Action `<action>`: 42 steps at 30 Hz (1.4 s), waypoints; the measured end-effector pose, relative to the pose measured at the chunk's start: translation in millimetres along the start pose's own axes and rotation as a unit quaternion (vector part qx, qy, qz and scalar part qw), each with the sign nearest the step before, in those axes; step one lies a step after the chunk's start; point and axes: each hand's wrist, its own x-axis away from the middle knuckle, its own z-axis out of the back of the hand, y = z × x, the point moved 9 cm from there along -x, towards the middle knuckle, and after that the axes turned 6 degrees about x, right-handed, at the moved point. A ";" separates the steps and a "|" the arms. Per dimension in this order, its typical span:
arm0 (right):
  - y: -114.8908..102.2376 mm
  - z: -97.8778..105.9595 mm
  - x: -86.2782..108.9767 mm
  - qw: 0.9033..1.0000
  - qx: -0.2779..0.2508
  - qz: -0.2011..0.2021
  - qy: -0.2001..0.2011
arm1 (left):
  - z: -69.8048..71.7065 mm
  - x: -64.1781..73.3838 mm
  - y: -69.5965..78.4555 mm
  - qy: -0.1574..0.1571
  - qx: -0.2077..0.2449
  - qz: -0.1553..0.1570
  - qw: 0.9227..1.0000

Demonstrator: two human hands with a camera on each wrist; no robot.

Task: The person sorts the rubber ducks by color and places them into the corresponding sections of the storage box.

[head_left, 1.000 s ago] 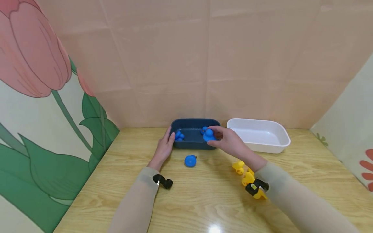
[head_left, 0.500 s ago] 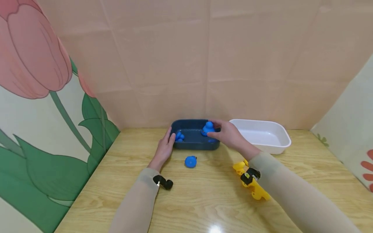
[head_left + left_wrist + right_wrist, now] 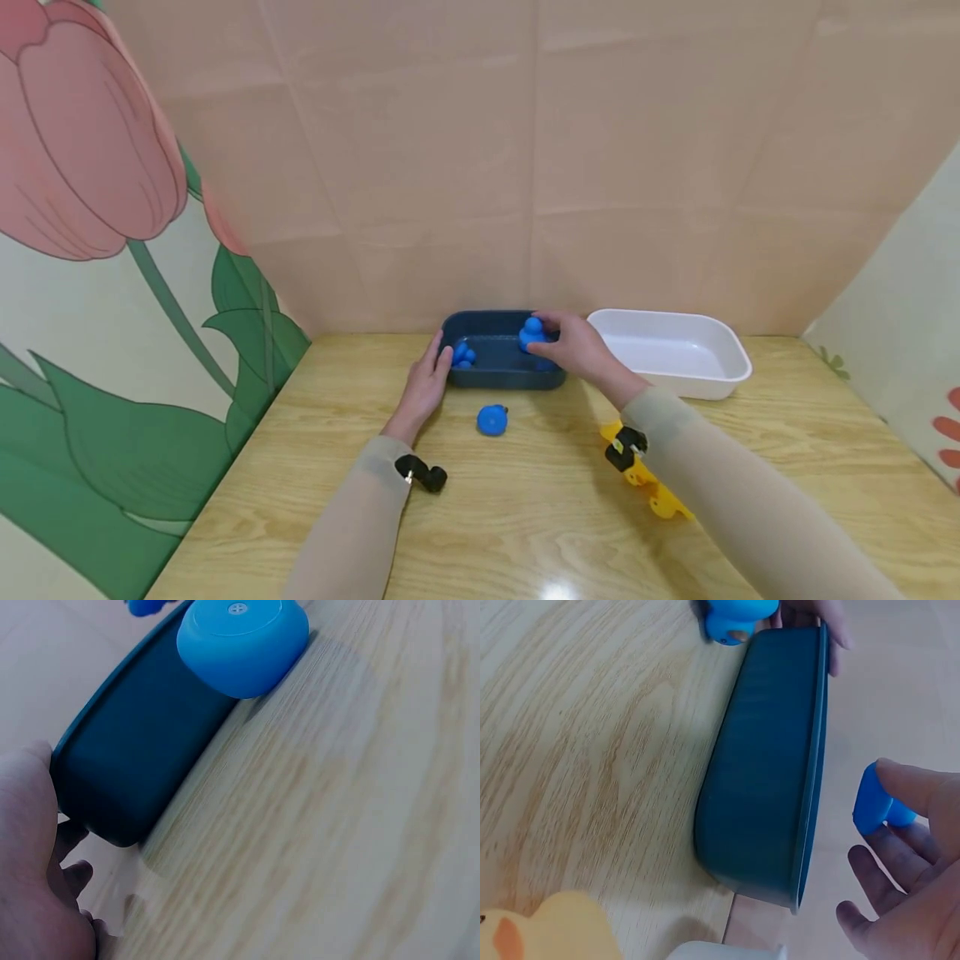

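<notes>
My right hand (image 3: pixel 577 342) pinches a blue rubber duck (image 3: pixel 532 330) between thumb and fingers over the right part of a dark blue bin (image 3: pixel 506 379). The right wrist view shows this duck (image 3: pixel 874 799) above rim level. My left hand (image 3: pixel 425 383) rests against the bin's left end, its fingers fairly straight along the wall and its thumb by the front corner. Inside at the left lie small blue ducks (image 3: pixel 463 356), partly overlapping. Another blue duck (image 3: pixel 492 420) lies tipped over on the table before the bin, its round underside (image 3: pixel 240 645) showing.
A white bin (image 3: pixel 686 383) stands just right of the dark one. Several yellow rubber ducks (image 3: pixel 665 502) lie on the wooden table (image 3: pixel 480 533), partly hidden beneath my right forearm. A pink-beige backdrop (image 3: pixel 420 167) rises behind both bins.
My right hand has shifted slightly left with the blue duck, over the dark bin. The left hand stays at the bin's end.
</notes>
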 end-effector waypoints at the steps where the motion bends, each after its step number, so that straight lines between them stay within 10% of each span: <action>1: -0.1 -1.0 -0.9 1.000 -0.003 0.002 -0.001 | 0.1 0.1 -0.1 0.000 0.000 0.001 1.000; 42: -20.2 -9.7 28.5 0.999 -0.028 0.030 -0.021 | 3.8 0.3 1.9 0.007 0.002 0.013 1.000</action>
